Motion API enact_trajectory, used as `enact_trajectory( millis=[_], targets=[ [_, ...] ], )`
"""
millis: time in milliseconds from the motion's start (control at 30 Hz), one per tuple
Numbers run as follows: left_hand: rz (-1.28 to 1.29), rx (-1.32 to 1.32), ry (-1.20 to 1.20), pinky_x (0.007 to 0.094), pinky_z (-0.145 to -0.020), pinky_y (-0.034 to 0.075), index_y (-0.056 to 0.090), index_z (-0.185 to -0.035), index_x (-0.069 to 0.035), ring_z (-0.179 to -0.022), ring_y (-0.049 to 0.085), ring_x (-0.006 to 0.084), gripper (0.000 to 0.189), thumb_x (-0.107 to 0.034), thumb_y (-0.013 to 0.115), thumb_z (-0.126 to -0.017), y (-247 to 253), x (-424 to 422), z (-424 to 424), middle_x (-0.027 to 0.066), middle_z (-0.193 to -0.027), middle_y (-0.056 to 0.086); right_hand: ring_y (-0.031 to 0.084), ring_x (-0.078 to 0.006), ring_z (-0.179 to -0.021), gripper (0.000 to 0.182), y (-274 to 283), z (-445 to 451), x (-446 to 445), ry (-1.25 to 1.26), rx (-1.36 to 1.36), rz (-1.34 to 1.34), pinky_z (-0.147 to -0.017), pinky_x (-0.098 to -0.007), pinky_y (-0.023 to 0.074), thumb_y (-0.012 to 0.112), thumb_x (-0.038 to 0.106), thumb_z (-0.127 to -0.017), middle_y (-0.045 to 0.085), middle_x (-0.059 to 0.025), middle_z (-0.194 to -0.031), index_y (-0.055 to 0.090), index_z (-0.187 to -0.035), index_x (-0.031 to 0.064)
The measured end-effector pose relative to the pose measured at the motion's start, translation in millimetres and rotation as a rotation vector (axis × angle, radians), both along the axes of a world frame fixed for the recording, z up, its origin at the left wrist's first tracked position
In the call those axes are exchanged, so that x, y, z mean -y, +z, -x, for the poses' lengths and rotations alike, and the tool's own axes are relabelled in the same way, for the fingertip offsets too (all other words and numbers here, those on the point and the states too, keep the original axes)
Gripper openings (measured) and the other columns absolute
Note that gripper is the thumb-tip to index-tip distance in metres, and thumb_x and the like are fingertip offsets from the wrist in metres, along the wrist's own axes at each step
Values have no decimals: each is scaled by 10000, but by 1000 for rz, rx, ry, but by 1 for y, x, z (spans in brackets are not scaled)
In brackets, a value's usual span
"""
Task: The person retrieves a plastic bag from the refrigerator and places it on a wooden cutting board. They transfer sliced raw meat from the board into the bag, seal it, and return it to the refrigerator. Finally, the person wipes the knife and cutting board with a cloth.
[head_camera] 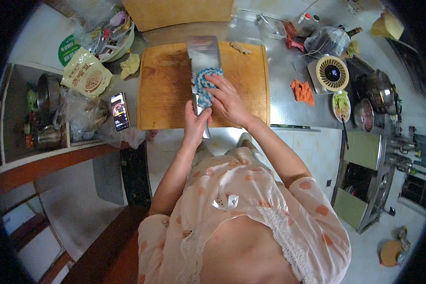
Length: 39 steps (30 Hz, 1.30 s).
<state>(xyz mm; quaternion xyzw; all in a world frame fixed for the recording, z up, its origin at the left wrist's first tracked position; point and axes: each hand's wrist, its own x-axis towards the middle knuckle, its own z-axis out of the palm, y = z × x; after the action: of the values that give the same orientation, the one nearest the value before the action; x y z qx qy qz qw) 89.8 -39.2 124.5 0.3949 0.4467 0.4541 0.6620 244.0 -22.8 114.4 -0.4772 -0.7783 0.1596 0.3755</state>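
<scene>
A wide metal kitchen cleaver [204, 51] with a partly toothed left edge points away from me over a wooden cutting board [159, 85]. My left hand [196, 119] grips its metal handle near the board's front edge. Under the fingers of my right hand [227, 97], a blue and white cloth [206, 87] lies against the lower part of the blade and the top of the handle. A small piece of ginger root or similar [240, 48] rests at the board's upper right.
A lit phone [119, 111], a printed food pouch [86, 72] and a cluttered basin [122, 48] stand left of the board. On the right are an orange cloth [302, 92], a round fan-like device [332, 73], a dish of chopped vegetables [341, 106] and pots [376, 88].
</scene>
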Motion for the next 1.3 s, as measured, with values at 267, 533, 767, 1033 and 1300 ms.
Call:
enact_trajectory(
  millis=[267,533,767,1033,1300],
  targets=[
    [11,-71,37,240,-448,398,382,-918,-68,-525,474,81,213,-61,577,-831,-1,-20,26,18,-686,477,525,-285,-1061,365,-11,-48,-15,-388,-386,215,-883,-354,436,558,-88,-732,529,-145,-1130,548,-1061,68],
    [-109,-95,76,234,-456,395,384,-954,-45,-526,478,91,233,-39,584,-835,4,-14,11,27,-732,483,482,-342,-1140,440,50,1,-28,207,118,-171,-927,-431,408,634,-9,-642,534,-162,-1177,588,-1069,85],
    [-131,-96,139,228,-463,397,375,-977,-41,-534,465,87,243,-19,573,-839,8,-15,18,35,-766,478,501,-343,-1048,575,37,-20,-39,-208,-89,-165,-874,-399,425,561,-122,-595,532,-131,-1213,563,-1131,87],
    [-85,-79,164,226,-467,409,383,-977,-45,-535,468,83,244,-29,580,-835,9,-8,27,26,-753,475,552,-311,-983,314,56,-26,-46,-209,-107,54,-890,-387,423,563,-29,-734,578,-160,-1084,610,-1035,43],
    [-74,-54,53,231,-450,392,373,-972,-52,-516,469,86,250,-50,583,-835,17,7,26,30,-742,469,403,-324,-1231,394,63,12,-45,229,32,-167,-1016,-461,317,538,33,-795,436,-157,-1307,523,-1185,85]
  ],
)
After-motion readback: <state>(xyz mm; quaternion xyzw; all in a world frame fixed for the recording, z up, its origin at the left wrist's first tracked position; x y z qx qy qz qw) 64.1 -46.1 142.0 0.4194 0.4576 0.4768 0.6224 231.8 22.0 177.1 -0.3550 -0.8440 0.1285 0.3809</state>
